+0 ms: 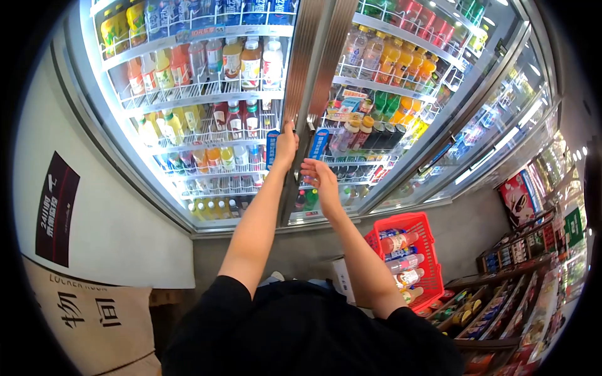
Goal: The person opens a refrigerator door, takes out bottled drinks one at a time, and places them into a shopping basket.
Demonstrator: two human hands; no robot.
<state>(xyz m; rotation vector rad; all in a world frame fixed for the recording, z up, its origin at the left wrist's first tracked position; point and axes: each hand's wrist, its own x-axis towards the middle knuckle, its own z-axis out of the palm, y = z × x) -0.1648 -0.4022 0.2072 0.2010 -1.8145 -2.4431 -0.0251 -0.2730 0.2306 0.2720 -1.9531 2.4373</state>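
Note:
Two tall glass doors of a drinks fridge stand in front of me, their metal frames meeting in the middle. My left hand is closed at the edge of the left door's frame, beside a blue label; its fingertips are partly hidden. Just to the right, my right hand is raised with its fingers apart and nothing in them. It is nearest to the right door's frame, below another blue label. Behind the glass, bottles such as an orange drink and a juice bottle line the shelves.
A red shopping basket with several bottles is on the floor at my right, next to a white box. Snack shelves stand farther right. A white wall panel and a beige cloth are at the left.

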